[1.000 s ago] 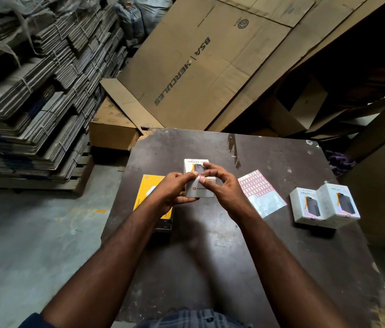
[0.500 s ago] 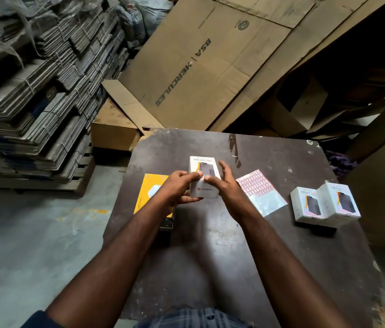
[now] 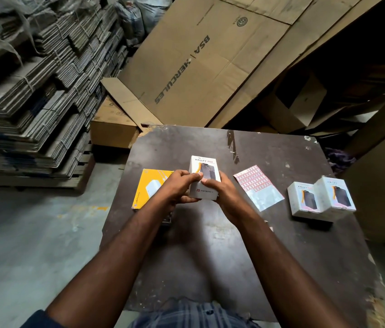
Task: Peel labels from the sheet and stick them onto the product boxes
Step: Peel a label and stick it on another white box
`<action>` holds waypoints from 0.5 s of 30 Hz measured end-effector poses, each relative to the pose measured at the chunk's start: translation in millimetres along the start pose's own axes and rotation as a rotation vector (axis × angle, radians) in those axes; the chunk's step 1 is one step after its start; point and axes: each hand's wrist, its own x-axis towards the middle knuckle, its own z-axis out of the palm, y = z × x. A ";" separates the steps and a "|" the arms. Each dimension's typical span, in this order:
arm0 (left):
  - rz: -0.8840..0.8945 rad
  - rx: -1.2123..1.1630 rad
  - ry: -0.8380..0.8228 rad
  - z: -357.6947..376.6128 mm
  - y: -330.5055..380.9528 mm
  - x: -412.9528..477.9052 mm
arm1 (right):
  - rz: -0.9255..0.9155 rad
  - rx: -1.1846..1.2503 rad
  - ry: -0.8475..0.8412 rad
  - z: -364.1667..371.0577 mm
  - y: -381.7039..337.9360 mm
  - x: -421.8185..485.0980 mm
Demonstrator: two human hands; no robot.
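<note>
A white product box (image 3: pixel 204 169) printed "HALLEY 20K" is held upright over the middle of the dark table (image 3: pixel 245 245). My left hand (image 3: pixel 179 188) grips its left side, thumb on the front face. My right hand (image 3: pixel 224 192) grips the right side, thumb pressed on the front near the lower edge. The label sheet (image 3: pixel 256 185), with rows of red-bordered labels and a bare peeled strip at its near end, lies flat to the right of my hands. Two more white product boxes (image 3: pixel 320 197) stand side by side at the table's right.
A yellow product box (image 3: pixel 150 188) lies flat on the table left of my hands. Stacked flattened cartons (image 3: pixel 33 91) fill the left. Large brown cardboard sheets (image 3: pixel 198 62) lean behind the table. Grey concrete floor (image 3: pixel 33 245) lies to the left.
The box was tipped with my right fingers pressing a label on its top edge. It now stands more upright and closer to me, both hands holding its sides.
</note>
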 end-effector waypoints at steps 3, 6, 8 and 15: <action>0.009 0.026 0.010 8.2 -3.4 -5.3 | 0.054 0.076 0.113 1.8 -1.5 1.5; -0.006 0.038 0.032 17.5 -10.7 -10.7 | 0.169 0.139 0.245 2.3 -2.1 2.8; -0.038 0.023 0.023 21.1 -16.0 -12.3 | 0.195 0.123 0.286 -1.9 -1.3 -1.2; -0.098 -0.007 -0.016 29.3 -18.8 -22.0 | 0.196 0.015 0.101 -24.3 5.4 -24.5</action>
